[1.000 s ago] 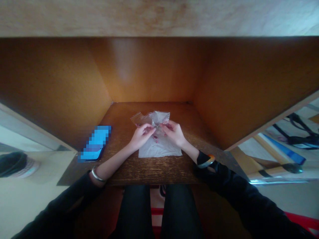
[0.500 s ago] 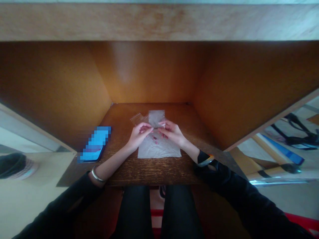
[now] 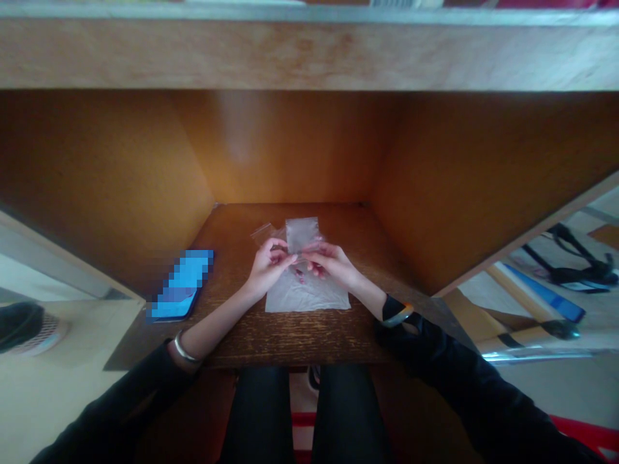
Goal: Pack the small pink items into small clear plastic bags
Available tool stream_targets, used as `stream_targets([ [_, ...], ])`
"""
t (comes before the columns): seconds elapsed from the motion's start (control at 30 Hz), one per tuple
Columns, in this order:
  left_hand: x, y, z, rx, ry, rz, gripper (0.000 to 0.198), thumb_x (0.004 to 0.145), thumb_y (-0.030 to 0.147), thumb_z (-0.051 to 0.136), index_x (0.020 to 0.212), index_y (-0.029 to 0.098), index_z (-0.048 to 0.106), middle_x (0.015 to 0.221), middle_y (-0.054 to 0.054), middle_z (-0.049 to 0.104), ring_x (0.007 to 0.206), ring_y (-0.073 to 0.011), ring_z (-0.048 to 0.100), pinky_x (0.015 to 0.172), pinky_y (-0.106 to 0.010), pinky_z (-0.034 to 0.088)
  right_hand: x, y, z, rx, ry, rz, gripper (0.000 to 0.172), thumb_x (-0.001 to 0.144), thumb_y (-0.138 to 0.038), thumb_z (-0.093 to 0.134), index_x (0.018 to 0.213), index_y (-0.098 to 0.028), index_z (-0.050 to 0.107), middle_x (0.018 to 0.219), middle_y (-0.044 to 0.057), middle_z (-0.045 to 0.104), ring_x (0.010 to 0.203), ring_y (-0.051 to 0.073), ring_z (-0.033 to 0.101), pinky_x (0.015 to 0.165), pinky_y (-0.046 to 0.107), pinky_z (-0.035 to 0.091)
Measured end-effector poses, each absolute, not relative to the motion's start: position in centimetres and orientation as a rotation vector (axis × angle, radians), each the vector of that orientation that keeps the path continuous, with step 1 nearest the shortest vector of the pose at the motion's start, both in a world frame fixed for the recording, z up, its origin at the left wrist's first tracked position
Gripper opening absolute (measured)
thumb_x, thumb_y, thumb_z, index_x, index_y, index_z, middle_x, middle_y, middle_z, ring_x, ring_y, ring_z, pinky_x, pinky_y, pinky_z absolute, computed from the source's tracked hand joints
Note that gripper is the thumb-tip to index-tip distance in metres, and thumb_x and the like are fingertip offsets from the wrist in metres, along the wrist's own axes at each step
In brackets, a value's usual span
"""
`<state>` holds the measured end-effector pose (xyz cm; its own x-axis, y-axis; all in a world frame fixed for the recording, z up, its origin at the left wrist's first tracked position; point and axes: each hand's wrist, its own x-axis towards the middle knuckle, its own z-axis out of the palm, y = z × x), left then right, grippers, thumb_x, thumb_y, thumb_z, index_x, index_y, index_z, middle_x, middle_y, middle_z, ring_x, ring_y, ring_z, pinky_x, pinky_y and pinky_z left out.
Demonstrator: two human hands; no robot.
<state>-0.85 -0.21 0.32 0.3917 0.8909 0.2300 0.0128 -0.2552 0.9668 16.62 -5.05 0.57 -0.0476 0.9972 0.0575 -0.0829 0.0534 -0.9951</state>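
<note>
My left hand (image 3: 268, 264) and my right hand (image 3: 333, 263) meet over the middle of the wooden surface. Fingertips of both are pinched at the lower end of a small grey-white translucent packet (image 3: 302, 233), whose upper end points away from me. Below them lies a crumpled whitish sheet (image 3: 307, 298), tissue or thin plastic. Small dark red bits (image 3: 300, 277) show on it between the hands; their kind is too small to tell. A clear zip bag (image 3: 264, 232) lies just behind my left hand.
A phone (image 3: 181, 283) with a lit, blurred screen lies at the left. Wooden side panels and a thick ledge (image 3: 309, 55) box in the workspace. On the floor are a waste basket (image 3: 46, 332) at left and, at right, black straps (image 3: 570, 261) and a cardboard piece (image 3: 464, 316).
The whole view has shifted slightly downward. My right fingers have shifted a little on the packet; both hands stay pinched at about the same place.
</note>
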Motion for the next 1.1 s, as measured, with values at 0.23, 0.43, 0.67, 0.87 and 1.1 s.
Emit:
stream_targets([
  [0.23,-0.8,-0.4,0.6,1.601,0.788,1.073,0.032,0.071,0.023,0.071,0.096,0.019,0.053,0.064,0.004,0.062,0.056,-0.0111,0.059,0.055,-0.023,0.047,16.2,-5.4,0.8,-1.16,-1.26,1.396,0.033,0.08,-0.045,0.067,0.066,-0.017,0.057,0.047,-0.007,0.05,0.035,0.004,0.04,0.032,0.019,0.024],
  [0.43,-0.5,-0.3,0.6,1.645,0.794,0.981,0.009,0.076,0.025,0.065,0.078,0.018,0.058,0.068,0.001,0.067,0.067,-0.0149,0.066,0.064,-0.027,0.052,16.1,-5.6,1.2,-1.09,-1.294,1.373,0.028,0.082,-0.039,0.067,0.066,-0.016,0.062,0.051,-0.005,0.054,0.037,0.003,0.041,0.034,0.018,0.025],
  [0.67,-0.6,-0.7,0.9,1.673,0.706,0.895,0.018,0.08,0.033,0.061,0.071,0.017,0.063,0.069,-0.001,0.069,0.066,-0.0149,0.064,0.065,-0.027,0.051,16.1,-5.5,0.9,-1.105,-1.308,1.346,0.025,0.082,-0.037,0.066,0.067,-0.016,0.063,0.05,-0.005,0.054,0.04,0.004,0.042,0.036,0.018,0.026],
  [0.87,-0.6,-1.0,1.2,1.693,0.705,0.895,0.028,0.084,0.039,0.058,0.066,0.017,0.061,0.064,-0.001,0.065,0.061,-0.0136,0.06,0.062,-0.026,0.049,16.0,-5.4,0.8,-1.127,-1.29,1.335,0.027,0.084,-0.039,0.063,0.069,-0.017,0.064,0.052,-0.003,0.055,0.041,0.005,0.043,0.035,0.018,0.024],
  [1.1,-0.8,-0.8,1.4,1.802,0.738,0.903,0.033,0.083,0.043,0.058,0.062,0.018,0.058,0.06,0.0,0.059,0.06,-0.0135,0.056,0.061,-0.025,0.046,16.1,-5.3,0.8,-1.105,-1.207,1.358,0.027,0.083,-0.037,0.061,0.063,-0.019,0.058,0.046,-0.005,0.049,0.037,0.006,0.04,0.032,0.02,0.021],
])
